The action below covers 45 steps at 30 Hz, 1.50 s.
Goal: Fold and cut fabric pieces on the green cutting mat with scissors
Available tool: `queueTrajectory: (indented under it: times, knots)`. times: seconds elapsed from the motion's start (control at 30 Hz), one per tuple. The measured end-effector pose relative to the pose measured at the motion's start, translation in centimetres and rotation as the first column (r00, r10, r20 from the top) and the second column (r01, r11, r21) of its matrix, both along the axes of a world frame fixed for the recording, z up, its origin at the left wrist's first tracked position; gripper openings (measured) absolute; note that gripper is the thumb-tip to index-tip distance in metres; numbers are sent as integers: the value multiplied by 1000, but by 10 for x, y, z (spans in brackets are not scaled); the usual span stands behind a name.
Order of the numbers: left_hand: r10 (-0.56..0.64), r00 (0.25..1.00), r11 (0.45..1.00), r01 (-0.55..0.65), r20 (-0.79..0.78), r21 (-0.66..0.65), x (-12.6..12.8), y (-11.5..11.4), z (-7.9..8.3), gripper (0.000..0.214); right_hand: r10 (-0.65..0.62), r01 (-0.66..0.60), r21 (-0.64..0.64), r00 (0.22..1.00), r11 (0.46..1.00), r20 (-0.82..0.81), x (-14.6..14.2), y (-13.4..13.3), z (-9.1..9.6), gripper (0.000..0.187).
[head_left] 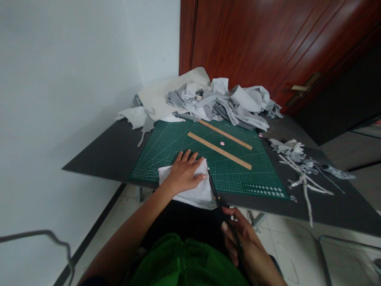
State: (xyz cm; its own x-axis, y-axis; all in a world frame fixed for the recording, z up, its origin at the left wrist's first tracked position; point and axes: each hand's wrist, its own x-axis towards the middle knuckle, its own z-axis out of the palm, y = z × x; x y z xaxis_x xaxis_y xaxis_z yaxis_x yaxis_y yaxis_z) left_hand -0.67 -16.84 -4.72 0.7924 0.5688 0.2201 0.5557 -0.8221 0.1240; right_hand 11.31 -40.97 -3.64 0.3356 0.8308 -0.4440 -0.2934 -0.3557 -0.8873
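My left hand (187, 173) lies flat with fingers spread on a piece of light grey fabric (195, 194). The fabric rests at the front edge of the green cutting mat (166, 143), and its lower part reaches past the table edge. Below and to the right, my right hand (242, 238) is wrapped round the handles of dark scissors (220, 202). Their blades point up and away from me along the fabric's right edge. Whether the blades are parted is hard to make out.
Two wooden rulers (220, 151) and a small pink piece (222, 143) lie on the mat. Behind is a heap of grey and white fabric (220, 103). Scraps and strips (303, 174) are on the dark table (101, 155) at right. A wall stands left, a wooden door (253, 43) behind.
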Motion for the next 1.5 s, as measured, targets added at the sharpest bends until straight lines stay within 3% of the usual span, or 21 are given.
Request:
queueTrajectory:
  times: [0.37,0.63,1.13,1.5]
  knots:
    - [3,1000,1000,-3,3,-1,1,0,-3,70,48,-48,18,998,999,-31,15,14,-6,60]
    - [-4,1000,1000,4,23,-4,0,1,-5,71,70,-69,39,997,997,-21,11,31,2,62]
    - [-4,999,1000,5,41,-22,0,0,-4,72,106,-108,41,992,993,64,8,26,0,60]
    - [-2,999,1000,3,48,-21,0,0,-4,72,54,-58,68,997,996,60,2,26,-2,63]
